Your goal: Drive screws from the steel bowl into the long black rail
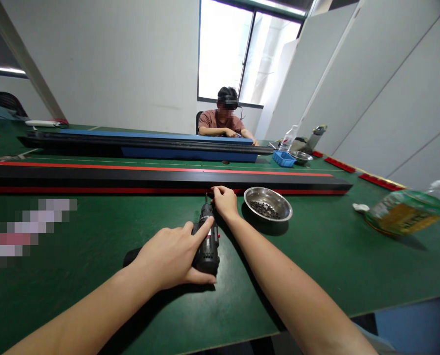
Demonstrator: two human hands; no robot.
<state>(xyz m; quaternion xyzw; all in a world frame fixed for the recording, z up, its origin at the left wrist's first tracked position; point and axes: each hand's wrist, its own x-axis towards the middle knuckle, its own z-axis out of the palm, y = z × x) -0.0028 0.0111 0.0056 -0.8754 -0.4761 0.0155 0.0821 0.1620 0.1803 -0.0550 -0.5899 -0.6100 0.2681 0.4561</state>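
Observation:
My left hand is wrapped round a black cordless drill, which lies on its side with its bit pointing away from me. The bit ends close to the near side of a long black bar with red strips along its edges. Beside the bit tip, my right hand has its fingers pinched together against that side of the bar. Whatever is between those fingertips is too small to make out. A steel bowl holding many small dark screws stands just right of my right hand.
The green table carries a plastic jar at the right. Beyond the bar lie another long black piece and a blue bin. A co-worker sits at the far side. A blurred patch covers something at the left.

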